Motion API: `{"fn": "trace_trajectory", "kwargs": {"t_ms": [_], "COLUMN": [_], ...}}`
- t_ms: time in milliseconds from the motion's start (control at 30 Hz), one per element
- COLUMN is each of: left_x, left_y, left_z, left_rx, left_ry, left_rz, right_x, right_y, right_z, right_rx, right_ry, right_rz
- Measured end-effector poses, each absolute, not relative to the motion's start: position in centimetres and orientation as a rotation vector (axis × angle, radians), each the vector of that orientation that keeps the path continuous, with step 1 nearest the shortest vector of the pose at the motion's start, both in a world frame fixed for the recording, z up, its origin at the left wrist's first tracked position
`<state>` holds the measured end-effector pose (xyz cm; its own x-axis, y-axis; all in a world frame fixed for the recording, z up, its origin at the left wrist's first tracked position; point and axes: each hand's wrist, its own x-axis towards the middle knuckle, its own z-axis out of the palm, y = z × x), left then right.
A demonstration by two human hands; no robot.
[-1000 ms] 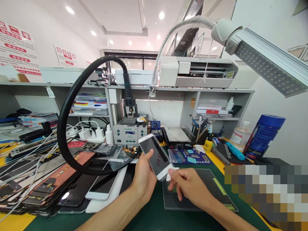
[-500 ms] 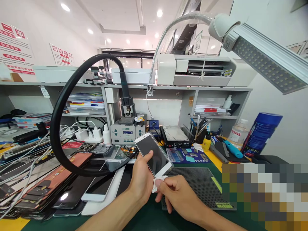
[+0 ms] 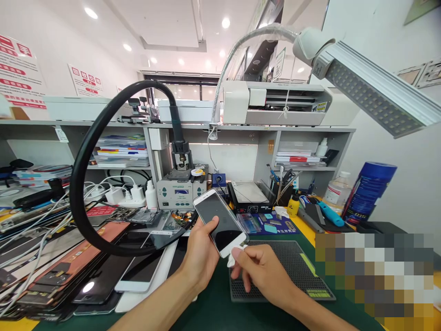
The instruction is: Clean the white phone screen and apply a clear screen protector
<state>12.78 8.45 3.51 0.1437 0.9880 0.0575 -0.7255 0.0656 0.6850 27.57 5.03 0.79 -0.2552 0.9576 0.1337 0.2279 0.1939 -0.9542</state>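
the left hand (image 3: 203, 250) grips a white smartphone (image 3: 220, 222) from below, thumb laid across the dark screen, fingers wrapped behind the back. the phone is held tilted in the air, screen up, its far end pointing toward the soldering station (image 3: 182, 188) and its near end dipping toward the black perforated mat (image 3: 292, 271). the right hand (image 3: 263, 271) is pinched on a small white wipe (image 3: 233, 256), thumb and forefinger closed around it, and presses it against the phone's near bottom corner. the other fingers of that hand curl down over the mat.

taking the soldering station as the mark: a thick black hose (image 3: 93, 156) rises from its top and loops wide to its left, coming down over a heap of phone screens and panels (image 3: 86, 266) that lies to the station's left and in front of it. white chargers and cables (image 3: 120, 193) sit just left of it. a small black hot plate (image 3: 251, 193) stands just to its right, and a blue parts mat (image 3: 268, 225) lies in front of that plate. farther right of the station are a pen cup (image 3: 284, 186), a blue-handled tool (image 3: 329, 214) and a tall blue roll (image 3: 370, 193). above and to the right hangs a gooseneck led lamp (image 3: 365, 87).
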Motion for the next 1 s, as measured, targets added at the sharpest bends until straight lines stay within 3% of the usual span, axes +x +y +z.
{"fn": "trace_trajectory", "kwargs": {"t_ms": [433,1000], "left_x": [12.3,12.3], "left_y": [8.4,7.9], "left_z": [3.7,4.2], "left_rx": [0.752,0.797], "left_ry": [0.574,0.64], "left_rz": [1.291,1.131], "right_x": [30.3,31.0], "right_y": [4.9,4.6], "right_z": [2.2,2.3], "right_rx": [-1.077,-1.095], "right_ry": [-1.812,-1.931], "right_rz": [1.09,1.322]}}
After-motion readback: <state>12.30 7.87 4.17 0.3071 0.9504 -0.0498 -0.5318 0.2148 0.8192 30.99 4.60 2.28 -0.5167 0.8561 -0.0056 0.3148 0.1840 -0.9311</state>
